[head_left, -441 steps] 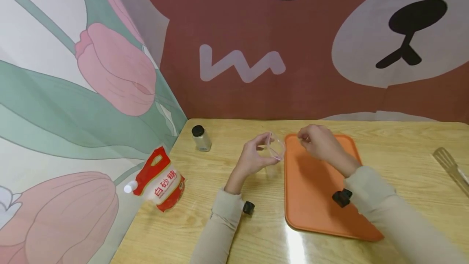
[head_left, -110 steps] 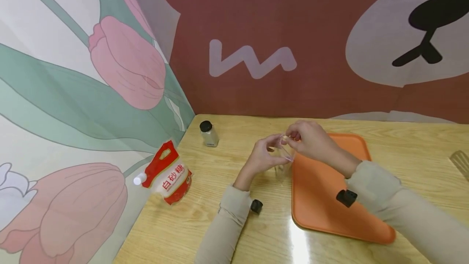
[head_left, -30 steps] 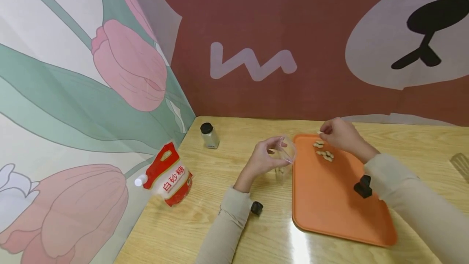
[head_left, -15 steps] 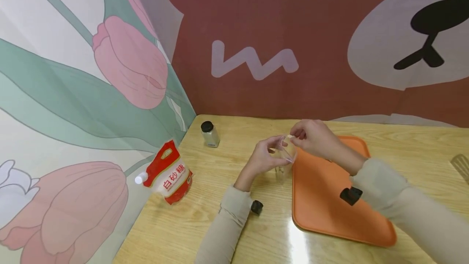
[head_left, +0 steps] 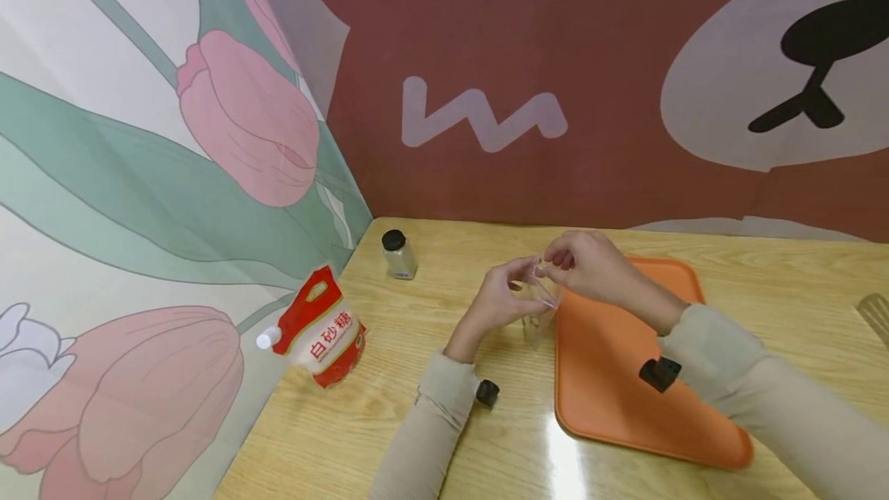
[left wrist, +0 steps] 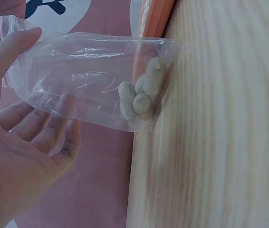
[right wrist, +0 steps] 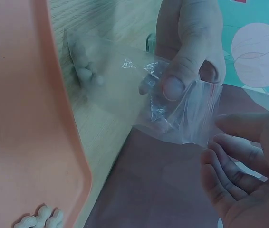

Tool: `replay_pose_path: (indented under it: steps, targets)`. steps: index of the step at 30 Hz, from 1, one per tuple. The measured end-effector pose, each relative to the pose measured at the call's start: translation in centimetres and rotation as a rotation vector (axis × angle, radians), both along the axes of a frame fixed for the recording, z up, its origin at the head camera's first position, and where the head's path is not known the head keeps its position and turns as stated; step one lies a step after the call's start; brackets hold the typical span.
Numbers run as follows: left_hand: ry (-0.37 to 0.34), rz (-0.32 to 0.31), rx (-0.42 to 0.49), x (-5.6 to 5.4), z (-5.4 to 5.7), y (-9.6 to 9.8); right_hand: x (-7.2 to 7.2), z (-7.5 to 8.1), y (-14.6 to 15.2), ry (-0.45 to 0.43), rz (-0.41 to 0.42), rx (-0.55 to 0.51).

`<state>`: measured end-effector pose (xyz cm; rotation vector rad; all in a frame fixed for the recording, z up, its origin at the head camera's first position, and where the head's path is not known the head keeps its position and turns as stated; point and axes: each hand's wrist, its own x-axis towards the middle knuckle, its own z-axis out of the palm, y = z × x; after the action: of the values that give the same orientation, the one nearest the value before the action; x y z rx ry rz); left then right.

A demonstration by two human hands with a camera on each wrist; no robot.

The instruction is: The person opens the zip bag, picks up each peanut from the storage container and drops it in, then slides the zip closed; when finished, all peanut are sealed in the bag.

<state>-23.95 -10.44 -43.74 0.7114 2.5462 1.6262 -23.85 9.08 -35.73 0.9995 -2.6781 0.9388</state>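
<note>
My left hand (head_left: 501,298) holds a clear zip bag (left wrist: 82,71) near its mouth, thumb on one side and fingers on the other. The bag hangs down to the table, with several unshelled peanuts (left wrist: 143,95) at its bottom. My right hand (head_left: 590,272) is at the bag's mouth. In the right wrist view its fingertips (right wrist: 214,142) are by the zip edge, loosely bent, with no peanut visible between them. More peanuts (right wrist: 39,218) lie on the orange tray (head_left: 625,376); in the head view my right hand and arm hide them.
A red and white sugar pouch (head_left: 322,330) with a white cap stands at the table's left edge. Behind it is a small jar (head_left: 399,257) with a black lid. A slotted spatula (head_left: 877,315) lies at the far right. Printed cloth hangs behind the table.
Over the last second my right hand has gone left from the peanuts on the tray to the bag's mouth. The peanut pinched half a second ago no longer shows in its fingers.
</note>
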Motion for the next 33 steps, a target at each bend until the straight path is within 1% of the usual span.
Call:
replay_pose_path:
  steps: [4,11,14,19,21,23,28,31,33]
  targets:
    - [-0.003,-0.003,0.002,0.1,0.1,0.1,0.0,0.0,0.0,0.004,0.000,0.002]
    - [0.008,-0.010,0.003,0.0,-0.1,0.1,-0.2,0.2,0.6,0.000,-0.027,0.025]
    - [0.015,-0.012,-0.001,0.1,-0.1,0.1,-0.4,0.5,1.3,-0.005,-0.059,0.044]
    - [0.008,-0.011,0.002,0.0,-0.1,0.1,-1.0,0.4,3.3,-0.059,-0.120,0.073]
    - [0.004,-0.011,0.006,0.0,-0.1,0.1,-1.5,-0.1,4.3,-0.090,-0.134,0.082]
    - [0.004,-0.008,0.007,0.1,-0.1,0.1,-2.1,-0.9,5.5,-0.120,-0.143,0.091]
    - [0.005,-0.004,0.001,0.1,-0.2,0.1,-3.7,-3.8,8.5,-0.167,-0.165,0.144]
    - [0.012,-0.006,-0.004,0.1,-0.2,0.1,-4.1,-5.4,9.8,-0.208,-0.178,0.165]
    - [0.016,-0.007,-0.002,0.2,-0.2,0.2,-4.1,-6.4,10.4,-0.231,-0.182,0.166]
